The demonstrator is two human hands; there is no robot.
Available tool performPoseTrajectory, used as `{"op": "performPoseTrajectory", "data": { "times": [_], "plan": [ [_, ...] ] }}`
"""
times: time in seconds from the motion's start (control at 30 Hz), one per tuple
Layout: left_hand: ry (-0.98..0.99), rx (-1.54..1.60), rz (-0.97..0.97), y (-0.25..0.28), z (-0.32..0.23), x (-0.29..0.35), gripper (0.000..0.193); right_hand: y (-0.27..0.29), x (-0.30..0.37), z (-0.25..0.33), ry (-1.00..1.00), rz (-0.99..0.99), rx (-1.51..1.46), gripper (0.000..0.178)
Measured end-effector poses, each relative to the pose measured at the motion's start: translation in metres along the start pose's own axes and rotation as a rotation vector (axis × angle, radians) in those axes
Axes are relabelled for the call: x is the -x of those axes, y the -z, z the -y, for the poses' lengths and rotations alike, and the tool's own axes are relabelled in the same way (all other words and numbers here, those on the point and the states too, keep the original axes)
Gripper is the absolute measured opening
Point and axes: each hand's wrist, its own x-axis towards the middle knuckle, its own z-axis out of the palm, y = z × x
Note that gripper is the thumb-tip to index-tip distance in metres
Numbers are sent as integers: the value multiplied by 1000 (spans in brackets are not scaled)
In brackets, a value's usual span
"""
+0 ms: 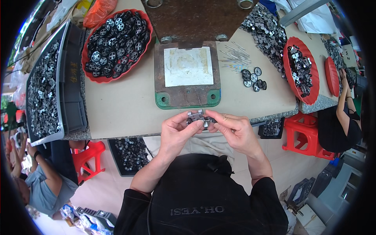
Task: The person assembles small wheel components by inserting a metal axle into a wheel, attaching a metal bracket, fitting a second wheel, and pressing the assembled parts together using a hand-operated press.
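Close to the table's front edge, my left hand (177, 129) is closed on a small grey toy car chassis (197, 115), thumb in front and fingers behind. A dark wheel shows at the chassis's left side. My right hand (237, 132) pinches a small black wheel (212, 120) against the chassis's right side; the fingertips partly hide it. Just beyond my hands stands a press base with a white plate (188, 66) on it. Right of the press lie several loose wheels (256, 80) and a spread of thin metal axle pins (236, 56).
A red tray (88, 74) heaped with wheels is left of the press. Farther left stands a grey crate (74, 98) of small parts. At right are piled chassis pieces (266, 33) and another red tray (315, 80). Co-workers sit on both sides; red stools (299, 131) stand below.
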Motion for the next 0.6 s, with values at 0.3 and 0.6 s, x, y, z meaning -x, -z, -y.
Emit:
{"op": "performPoseTrajectory", "data": {
  "times": [0.3,0.6],
  "plan": [
    [19,7,22,-5,-3,2,26,4,-3,-22,-22,-13,-180,33],
    [-96,-92,-28,-7,0,2,28,-17,5,-27,134,-191,81,31]
  ]
}}
